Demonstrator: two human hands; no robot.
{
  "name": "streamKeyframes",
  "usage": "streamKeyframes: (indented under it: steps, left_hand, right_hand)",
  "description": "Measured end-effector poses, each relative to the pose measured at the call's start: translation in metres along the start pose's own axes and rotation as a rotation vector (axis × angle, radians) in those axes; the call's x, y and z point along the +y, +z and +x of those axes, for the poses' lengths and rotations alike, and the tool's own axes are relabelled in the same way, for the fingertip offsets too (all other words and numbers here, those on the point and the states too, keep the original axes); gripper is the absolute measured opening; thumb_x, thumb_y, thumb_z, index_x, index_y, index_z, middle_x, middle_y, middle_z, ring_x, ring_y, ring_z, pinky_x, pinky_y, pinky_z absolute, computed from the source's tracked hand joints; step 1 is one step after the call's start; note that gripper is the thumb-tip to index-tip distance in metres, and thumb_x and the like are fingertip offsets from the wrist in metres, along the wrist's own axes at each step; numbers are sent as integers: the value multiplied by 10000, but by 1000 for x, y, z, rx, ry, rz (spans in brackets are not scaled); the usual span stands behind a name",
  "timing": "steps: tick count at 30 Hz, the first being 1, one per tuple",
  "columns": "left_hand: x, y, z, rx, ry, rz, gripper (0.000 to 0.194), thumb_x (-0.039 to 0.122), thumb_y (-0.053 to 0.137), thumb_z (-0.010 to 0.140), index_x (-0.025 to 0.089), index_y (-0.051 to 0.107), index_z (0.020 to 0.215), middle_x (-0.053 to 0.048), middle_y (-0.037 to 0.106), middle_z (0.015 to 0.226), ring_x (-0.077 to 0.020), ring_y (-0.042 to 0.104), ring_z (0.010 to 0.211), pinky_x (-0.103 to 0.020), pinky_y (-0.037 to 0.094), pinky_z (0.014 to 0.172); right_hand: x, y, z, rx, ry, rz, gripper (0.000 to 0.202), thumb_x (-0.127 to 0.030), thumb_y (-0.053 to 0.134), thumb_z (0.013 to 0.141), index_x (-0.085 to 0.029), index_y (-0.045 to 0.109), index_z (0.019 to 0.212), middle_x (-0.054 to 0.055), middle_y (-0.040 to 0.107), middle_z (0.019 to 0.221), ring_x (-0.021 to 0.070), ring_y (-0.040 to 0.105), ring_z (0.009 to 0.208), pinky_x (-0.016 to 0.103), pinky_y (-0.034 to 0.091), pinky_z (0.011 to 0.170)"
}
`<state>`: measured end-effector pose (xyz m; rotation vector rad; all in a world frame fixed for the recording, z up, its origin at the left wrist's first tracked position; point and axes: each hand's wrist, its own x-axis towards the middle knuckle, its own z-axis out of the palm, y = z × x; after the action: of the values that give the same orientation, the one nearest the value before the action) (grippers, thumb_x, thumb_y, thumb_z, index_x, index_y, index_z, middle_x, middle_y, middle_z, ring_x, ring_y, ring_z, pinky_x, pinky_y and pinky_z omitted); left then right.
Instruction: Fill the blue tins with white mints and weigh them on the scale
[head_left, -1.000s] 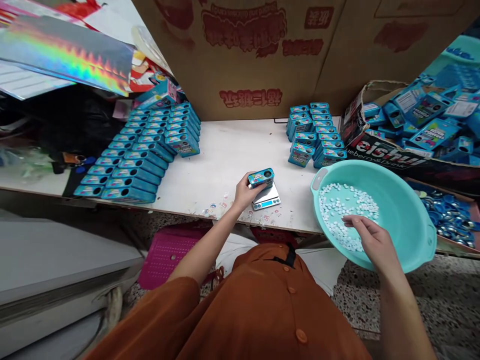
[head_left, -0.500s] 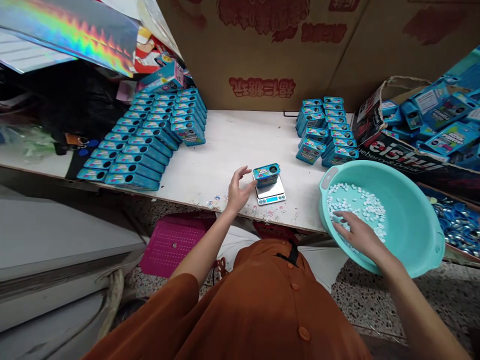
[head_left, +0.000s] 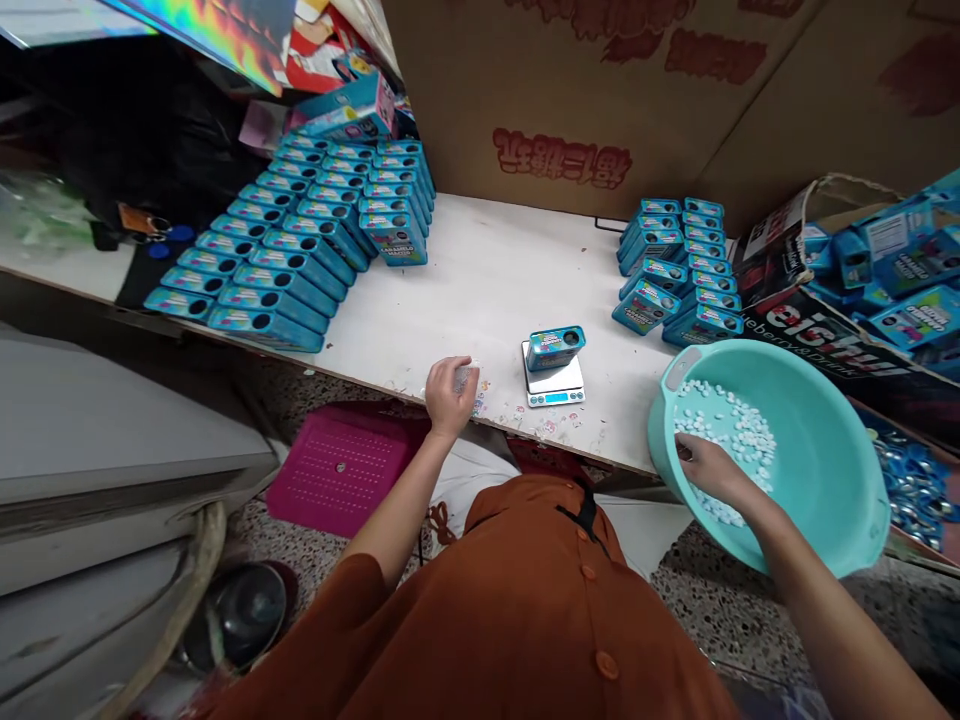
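White table (head_left: 495,275) under left hand (head_left: 448,400), fingers apart; right hand (head_left: 709,468) in basin (head_left: 821,460), fingertips obscured, grip unclear.

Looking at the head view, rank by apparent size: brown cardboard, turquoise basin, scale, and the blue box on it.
1. Brown cardboard
2. Turquoise basin
3. Scale and blue box: too alike to rank.

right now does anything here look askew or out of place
Yes: a blue-and-pink box lies slanted at the back of the left-hand rows of blue packs, and the right-hand group's front-left pack is turned out of line.
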<state>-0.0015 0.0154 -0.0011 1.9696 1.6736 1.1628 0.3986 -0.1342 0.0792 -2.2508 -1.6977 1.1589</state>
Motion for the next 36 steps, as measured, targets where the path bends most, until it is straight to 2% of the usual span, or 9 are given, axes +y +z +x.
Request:
streamKeyframes:
  steps: [9, 13, 16, 19, 21, 25, 28, 32, 36]
  left_hand:
    - [-3, 5, -2, 6, 11, 8, 206, 337, 527, 900, 204, 633, 1017, -87, 680, 1014, -241, 581, 1054, -388, 441, 958]
    - [-4, 6, -2, 13, 7, -17, 213, 335, 532, 897, 202, 639, 1025, -90, 683, 1011, -244, 576, 1063, -395, 440, 963]
    - [-4, 6, -2, 15, 4, -7, 211, 332, 531, 896, 201, 643, 1018, -87, 688, 1004, -246, 581, 1052, -397, 447, 961]
    - [-3, 5, -2, 25, 9, -2, 199, 326, 534, 895, 202, 647, 1001, -82, 691, 987, -245, 588, 1036, -392, 457, 952]
    - [-3, 5, -2, 36, 22, 2, 192, 320, 536, 895, 201, 650, 995, -82, 692, 978, -244, 590, 1025, -392, 463, 945]
    - [-3, 6, -2, 50, 53, 19, 185, 309, 536, 900, 198, 647, 997, -76, 692, 975, -239, 592, 1010, -391, 473, 937]
    - [-2, 5, -2, 67, 63, 33, 174, 306, 536, 904, 198, 646, 986, -67, 692, 966, -233, 595, 1005, -380, 481, 931]
    - [-1, 4, -1, 90, 83, 32, 157, 296, 544, 902, 200, 643, 977, -63, 694, 955, -224, 603, 993, -369, 489, 927]
    - [-1, 4, -1, 97, 90, 32, 149, 289, 545, 902, 204, 644, 974, -62, 694, 945, -224, 610, 988, -371, 491, 925]
  right_hand:
    - [-1, -5, 1, -58, 15, 164, 190, -348, 526, 701, -195, 631, 657, -21, 567, 540, 163, 522, 550, 264, 386, 516]
    - [-6, -12, -2, 39, 80, 229, 258, -424, 591, 716, -184, 682, 696, -2, 616, 567, 166, 546, 539, 280, 419, 522]
    - [-14, -29, -6, 232, 136, 276, 329, -503, 679, 678, -187, 715, 763, 34, 672, 634, 197, 600, 581, 315, 479, 577]
    - [-40, -53, -6, 469, 133, 322, 396, -531, 717, 672, -194, 729, 878, 57, 715, 763, 210, 642, 658, 320, 506, 624]
    - [-70, -65, -1, 520, 32, 312, 382, -528, 699, 714, -207, 728, 919, 60, 722, 828, 205, 650, 693, 313, 507, 642]
    - [-139, -69, 29, 450, -325, 81, 261, -462, 632, 808, -222, 725, 848, 58, 715, 849, 195, 641, 720, 320, 492, 693]
    - [-174, -62, 60, 383, -512, -59, 203, -363, 598, 846, -208, 728, 837, 56, 713, 842, 188, 635, 748, 307, 473, 693]
    - [-194, -55, 91, 302, -592, -144, 153, -272, 601, 838, -195, 732, 819, 45, 697, 783, 167, 607, 690, 286, 449, 645]
    - [-206, -52, 105, 238, -605, -231, 128, -207, 603, 822, -198, 731, 820, 40, 695, 800, 160, 601, 698, 274, 447, 655]
